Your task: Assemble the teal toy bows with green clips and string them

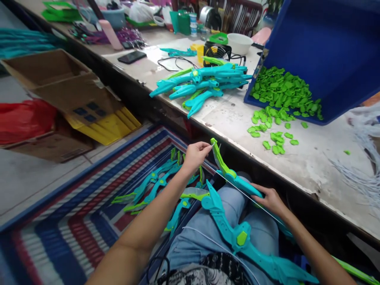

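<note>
Apparently for tension, left hand [196, 155] pinches white string [234, 185] beside the green tip [213, 141]; right hand [269, 201] grips teal-green toy bow [247, 186], four o'clock from view centre, presumably steadying it.

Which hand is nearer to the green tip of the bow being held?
Left. The left hand is right beside the green tip; the right hand is farther off, on the bow's blue part.

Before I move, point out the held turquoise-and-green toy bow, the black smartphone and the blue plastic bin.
Held turquoise-and-green toy bow [246, 186]: head view, turquoise part of its limb.
Black smartphone [132, 57]: head view, middle of its upper face.
Blue plastic bin [323, 51]: head view, bare inner wall.
</note>
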`<state>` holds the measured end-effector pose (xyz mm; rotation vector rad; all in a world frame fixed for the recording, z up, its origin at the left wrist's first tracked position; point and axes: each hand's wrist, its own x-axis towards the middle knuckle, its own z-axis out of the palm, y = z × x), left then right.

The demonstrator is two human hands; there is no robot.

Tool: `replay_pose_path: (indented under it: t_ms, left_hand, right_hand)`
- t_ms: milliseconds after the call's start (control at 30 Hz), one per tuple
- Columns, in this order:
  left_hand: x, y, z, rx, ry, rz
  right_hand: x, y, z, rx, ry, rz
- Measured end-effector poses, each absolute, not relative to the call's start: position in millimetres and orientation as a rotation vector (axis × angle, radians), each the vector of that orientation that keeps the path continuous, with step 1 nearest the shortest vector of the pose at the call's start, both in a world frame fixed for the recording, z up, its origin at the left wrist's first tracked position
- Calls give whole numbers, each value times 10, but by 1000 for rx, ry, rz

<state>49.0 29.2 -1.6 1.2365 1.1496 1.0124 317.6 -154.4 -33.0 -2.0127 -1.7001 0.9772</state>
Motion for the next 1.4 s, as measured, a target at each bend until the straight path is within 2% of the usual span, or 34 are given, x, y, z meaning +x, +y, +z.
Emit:
replay_pose_path:
  t_ms: [433,667,833,1067,1233,1400]
  left_hand:
    - [421,392,85,1377,1105,932]
    - [597,437,40,1127,1010,1022]
    - [608,463,32,954,912,958]
    - [511,324,47,917,866,958]
    - [433,212,82,907,854,933]
    - [342,163,66,916,865,911]
  right_hand:
    - [3150,-1537,-291,-1980,-1721,989]
    - [3153,-1572,-341,-1971,-1790,903]
    - [3216,-1568,-288,-1897,-1918,883]
    - [2722,-676,176,-1555,-1943,393]
    - [2236,132,274,-1354,-1971,628]
    - [2111,265,290,-1385,-1962,761]
